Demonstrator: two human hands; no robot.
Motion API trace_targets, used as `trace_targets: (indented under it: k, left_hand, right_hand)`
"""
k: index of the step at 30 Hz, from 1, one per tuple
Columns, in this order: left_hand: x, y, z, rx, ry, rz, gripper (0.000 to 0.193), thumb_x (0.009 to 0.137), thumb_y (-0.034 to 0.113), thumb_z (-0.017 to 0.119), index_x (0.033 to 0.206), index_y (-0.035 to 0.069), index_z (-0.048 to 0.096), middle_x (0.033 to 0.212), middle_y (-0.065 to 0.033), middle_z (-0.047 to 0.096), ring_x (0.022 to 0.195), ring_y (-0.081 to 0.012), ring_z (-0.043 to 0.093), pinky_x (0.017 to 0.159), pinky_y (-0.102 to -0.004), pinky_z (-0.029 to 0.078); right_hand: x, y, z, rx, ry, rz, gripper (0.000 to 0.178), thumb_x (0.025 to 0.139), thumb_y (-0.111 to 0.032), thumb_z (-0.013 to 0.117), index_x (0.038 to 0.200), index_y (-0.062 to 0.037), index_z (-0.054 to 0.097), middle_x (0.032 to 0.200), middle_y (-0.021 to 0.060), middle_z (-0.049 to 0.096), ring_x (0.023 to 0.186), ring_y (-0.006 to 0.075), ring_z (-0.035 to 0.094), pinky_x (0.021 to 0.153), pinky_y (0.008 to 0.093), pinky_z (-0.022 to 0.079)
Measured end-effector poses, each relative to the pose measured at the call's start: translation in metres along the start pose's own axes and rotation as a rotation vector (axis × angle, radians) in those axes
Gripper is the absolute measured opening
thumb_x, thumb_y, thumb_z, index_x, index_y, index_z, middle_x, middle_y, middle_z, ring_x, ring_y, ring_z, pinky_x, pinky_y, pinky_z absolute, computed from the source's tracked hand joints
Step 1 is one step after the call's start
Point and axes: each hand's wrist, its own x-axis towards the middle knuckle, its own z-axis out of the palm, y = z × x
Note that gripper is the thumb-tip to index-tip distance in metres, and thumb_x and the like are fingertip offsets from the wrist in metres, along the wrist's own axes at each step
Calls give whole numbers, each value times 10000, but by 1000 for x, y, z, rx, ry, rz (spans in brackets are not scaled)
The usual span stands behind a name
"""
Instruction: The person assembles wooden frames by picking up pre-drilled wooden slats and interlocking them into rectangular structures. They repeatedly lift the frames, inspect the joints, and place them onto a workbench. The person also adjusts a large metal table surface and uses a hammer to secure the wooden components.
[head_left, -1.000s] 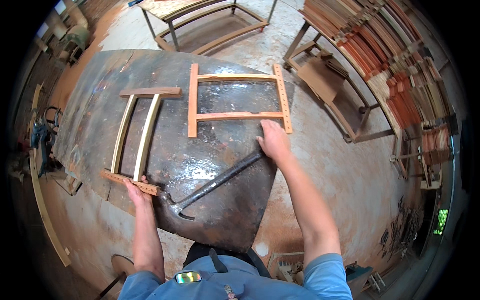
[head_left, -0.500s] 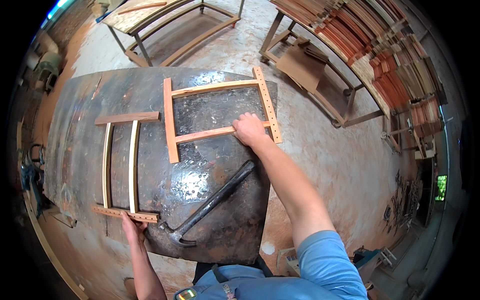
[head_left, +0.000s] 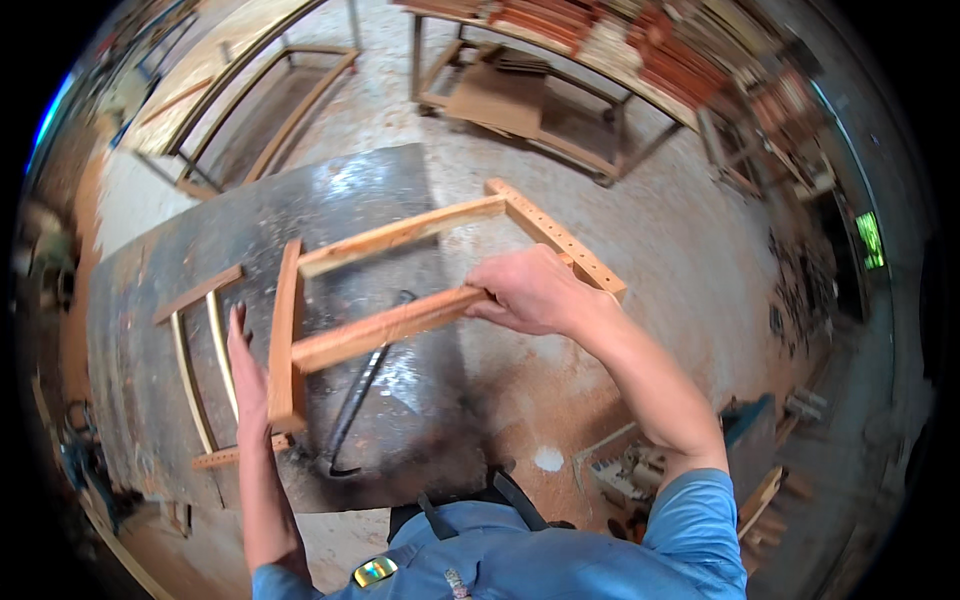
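Observation:
My right hand (head_left: 532, 290) is closed around the near crossbar of a wooden frame (head_left: 390, 328), which is lifted and tilted above the dark worktable (head_left: 130, 330). Two crossbars join a plain side rail on the left to a rail with a row of holes on the right. Beside the plain rail, my left hand (head_left: 248, 370) is open with its fingers stretched out; whether it touches the rail I cannot tell. A second, smaller wooden frame (head_left: 187, 380) lies on the table left of that hand. Under the lifted frame is a claw hammer (head_left: 352, 410), partly hidden by a crossbar.
Beyond the table to the left stands a metal-framed bench (head_left: 180, 125). A wheeled rack (head_left: 665, 115) at the far right carries stacked wooden strips (head_left: 680, 75), with brown sheets (head_left: 497, 100) on its lower shelf. Tools and wood pieces (head_left: 640, 480) lie near my right elbow.
My right hand has raised the larger frame off the table and tilted it toward me. My left hand has let go of the smaller frame and moved up beside the larger one. The view has shifted.

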Motion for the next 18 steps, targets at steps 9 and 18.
trace_targets:
  k: [9,18]
  left_hand:
    - [-88,186,128,-877,-311,202,355,800,231,760,966,-1,549,826,-82,598,727,-200,598,703,-338,517]
    - [-235,312,268,-945,-1071,-516,362,880,414,637,790,133,428,576,-23,463,477,-181,511,450,-352,469]
  right_hand:
    - [-270,-26,-117,-114,258,410,337,857,-405,630,844,-69,642,746,106,638,678,297,614,564,396,477]
    - [-550,-98,76,-255,726,818,390,786,-395,696,967,-56,624,959,91,607,952,257,563,911,404,440]
